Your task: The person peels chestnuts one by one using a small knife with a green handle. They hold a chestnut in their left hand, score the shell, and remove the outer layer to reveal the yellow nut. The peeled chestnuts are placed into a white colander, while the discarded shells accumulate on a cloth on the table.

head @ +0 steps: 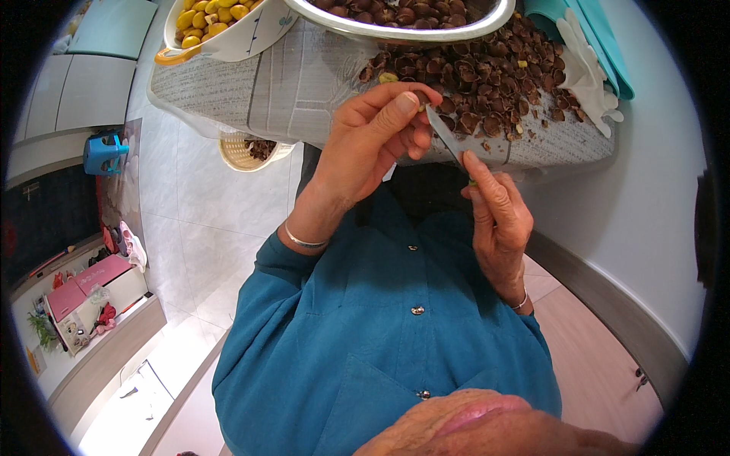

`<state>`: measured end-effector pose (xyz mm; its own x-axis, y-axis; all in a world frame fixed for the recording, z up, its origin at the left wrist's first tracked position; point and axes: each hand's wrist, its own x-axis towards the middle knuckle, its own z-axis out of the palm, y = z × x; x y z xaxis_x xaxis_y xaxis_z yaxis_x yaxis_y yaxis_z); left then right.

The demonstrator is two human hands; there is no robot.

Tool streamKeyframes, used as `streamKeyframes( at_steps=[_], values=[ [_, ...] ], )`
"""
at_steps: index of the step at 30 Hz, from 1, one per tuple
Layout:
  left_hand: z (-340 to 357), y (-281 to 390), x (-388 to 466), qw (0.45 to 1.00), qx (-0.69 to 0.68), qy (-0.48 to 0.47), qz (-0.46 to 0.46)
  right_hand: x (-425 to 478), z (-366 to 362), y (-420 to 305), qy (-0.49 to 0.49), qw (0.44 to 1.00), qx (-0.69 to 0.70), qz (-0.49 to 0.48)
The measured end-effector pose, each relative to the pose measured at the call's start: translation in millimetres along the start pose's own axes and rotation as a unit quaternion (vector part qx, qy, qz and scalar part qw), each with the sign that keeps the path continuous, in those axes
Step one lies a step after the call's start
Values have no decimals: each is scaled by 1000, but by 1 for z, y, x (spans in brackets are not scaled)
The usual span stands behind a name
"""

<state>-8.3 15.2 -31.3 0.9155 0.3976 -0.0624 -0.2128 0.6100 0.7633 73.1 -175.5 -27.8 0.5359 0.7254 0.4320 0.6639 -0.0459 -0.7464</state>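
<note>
My left hand (370, 131) pinches a brown chestnut (422, 98) between thumb and fingertips above the table's near edge. In my right hand (499, 216) is a small knife (445, 132), its tip against the nut; the fingers mostly hide its handle. Many broken brown shells (485, 74) lie heaped on the covered table (308, 80) just beyond my hands. A metal bowl (410, 35) of whole brown chestnuts (399, 14) stands past them. At the upper left, yellow peeled kernels (208, 17) fill a white bowl (245, 43) with an orange handle.
White gloves (584, 74) and a teal cloth or sheet (604, 45) lie at the table's right end, beside a pale wall (644, 154). A cream basket (245, 157) holding shells stands below the table's left side. A blue stool (105, 153) is farther left.
</note>
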Motion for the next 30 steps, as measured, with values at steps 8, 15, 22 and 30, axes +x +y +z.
streamKeyframes(
  at_steps=[8, 15, 22, 30],
  values=[
    [-5, 9, -3, 978, 183, -31, 96, -7, 12, -2, 27, 999, -23, -5],
    [4, 15, -7, 928, 316, -25, 197, -1, 8, 0, -2, 1000, -26, -16],
    [9, 19, -12, 932, 317, -11, 176, -4, 16, -2, 13, 990, -129, -52],
    [2, 20, -9, 921, 327, -49, 206, 10, -5, -7, -68, 993, 75, 53]
  ],
)
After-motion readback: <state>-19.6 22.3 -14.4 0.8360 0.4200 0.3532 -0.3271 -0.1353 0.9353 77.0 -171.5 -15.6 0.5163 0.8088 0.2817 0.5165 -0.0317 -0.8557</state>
